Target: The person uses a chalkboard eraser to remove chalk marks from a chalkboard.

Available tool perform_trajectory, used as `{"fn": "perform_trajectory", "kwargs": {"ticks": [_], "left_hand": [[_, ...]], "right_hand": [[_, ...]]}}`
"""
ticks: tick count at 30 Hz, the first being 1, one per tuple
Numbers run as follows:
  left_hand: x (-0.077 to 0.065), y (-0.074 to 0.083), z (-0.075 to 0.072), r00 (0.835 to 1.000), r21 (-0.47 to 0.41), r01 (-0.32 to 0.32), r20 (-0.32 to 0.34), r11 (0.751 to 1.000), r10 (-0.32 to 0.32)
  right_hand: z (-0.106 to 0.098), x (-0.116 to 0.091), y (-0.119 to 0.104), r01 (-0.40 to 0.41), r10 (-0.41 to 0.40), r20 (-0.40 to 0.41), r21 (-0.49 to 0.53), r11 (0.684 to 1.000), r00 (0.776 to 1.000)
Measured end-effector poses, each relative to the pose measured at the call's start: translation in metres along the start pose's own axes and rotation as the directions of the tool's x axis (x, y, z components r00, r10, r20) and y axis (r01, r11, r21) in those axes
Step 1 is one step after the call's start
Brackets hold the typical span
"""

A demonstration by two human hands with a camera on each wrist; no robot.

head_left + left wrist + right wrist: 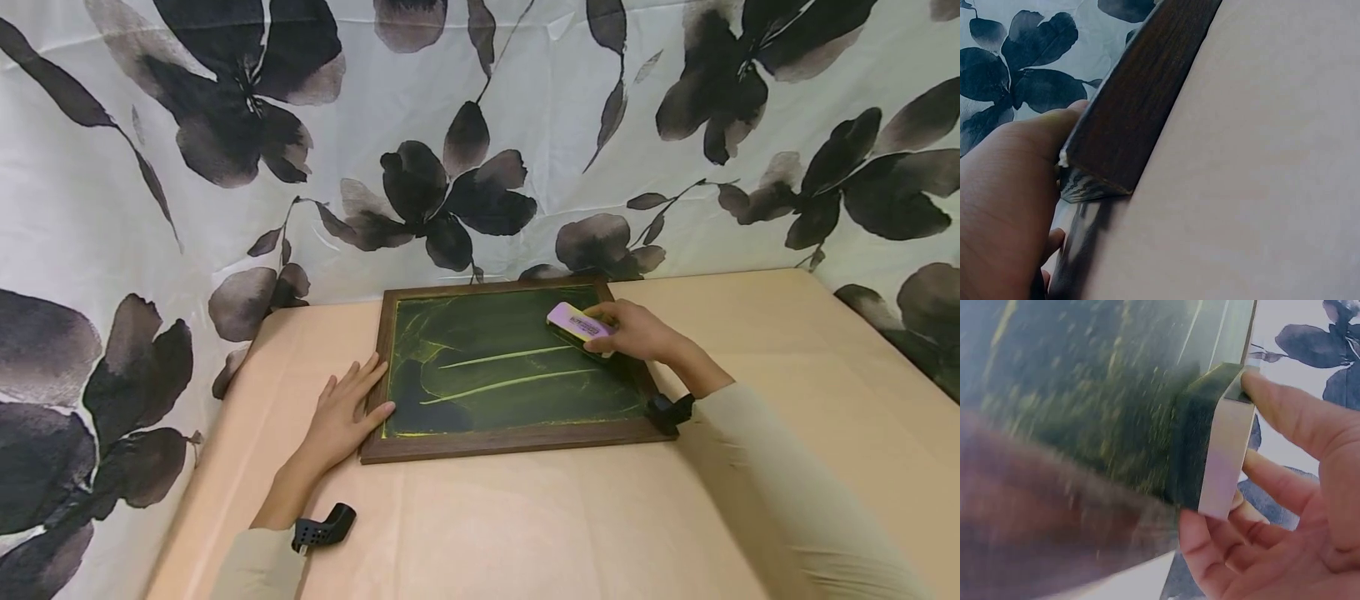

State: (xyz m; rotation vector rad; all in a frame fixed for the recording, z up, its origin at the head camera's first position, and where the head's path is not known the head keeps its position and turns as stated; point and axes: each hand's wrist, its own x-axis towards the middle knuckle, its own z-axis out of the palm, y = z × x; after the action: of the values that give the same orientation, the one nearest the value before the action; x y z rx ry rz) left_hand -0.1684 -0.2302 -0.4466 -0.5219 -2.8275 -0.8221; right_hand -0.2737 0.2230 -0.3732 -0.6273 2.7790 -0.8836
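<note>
A green chalkboard [480, 425] in a brown wooden frame lies on the table, marked with two yellow chalk lines and yellow smears. On its upper right part, my right hand [633, 333] grips a chalkboard eraser [573, 321] with a purple top and dark felt. In the right wrist view the thumb and fingers hold the eraser [1225, 456] at its edges, felt against the board. My left hand [341, 412] rests at the frame's left side, fingers straight, thumb on the frame edge. The left wrist view shows that hand [1010, 187] beside the frame's corner [1122, 137].
A pale peach cover lies over the table [480, 517]. Behind and to the left hangs a white cloth with dark flowers [450, 200]. Each wrist wears a black strap device, the left one [326, 527] just above the table, the right one [670, 410] over the board's corner.
</note>
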Motion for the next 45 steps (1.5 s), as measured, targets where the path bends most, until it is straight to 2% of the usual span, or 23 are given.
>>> {"fn": "perform_trajectory", "kwargs": {"ticks": [11,21,26,31,45], "left_hand": [[0.0,-0.002,-0.002,1.0,-0.01,0.001,0.009,1.0,0.0],[-0.001,0.0,-0.002,1.0,-0.004,-0.005,0.008,1.0,0.005],[-0.001,0.001,-0.002,1.0,-0.012,-0.01,0.003,1.0,0.01],[-0.003,0.001,0.0,1.0,-0.009,-0.007,0.004,1.0,0.007],[-0.003,0.001,0.0,1.0,-0.01,-0.012,-0.004,1.0,0.012]], "right_hand": [[0.008,0.004,-0.002,-0.013,0.015,-0.044,0.044,0.999,0.999],[0.021,0.012,-0.017,0.019,-0.017,-0.026,0.096,0.995,1.0],[0.03,0.017,-0.03,-0.003,0.001,0.015,0.116,0.993,1.0],[0.041,0.024,-0.049,0.006,-0.017,0.064,0.164,0.987,0.998],[0.077,0.05,-0.096,0.037,-0.059,0.094,0.224,0.974,0.994]]}}
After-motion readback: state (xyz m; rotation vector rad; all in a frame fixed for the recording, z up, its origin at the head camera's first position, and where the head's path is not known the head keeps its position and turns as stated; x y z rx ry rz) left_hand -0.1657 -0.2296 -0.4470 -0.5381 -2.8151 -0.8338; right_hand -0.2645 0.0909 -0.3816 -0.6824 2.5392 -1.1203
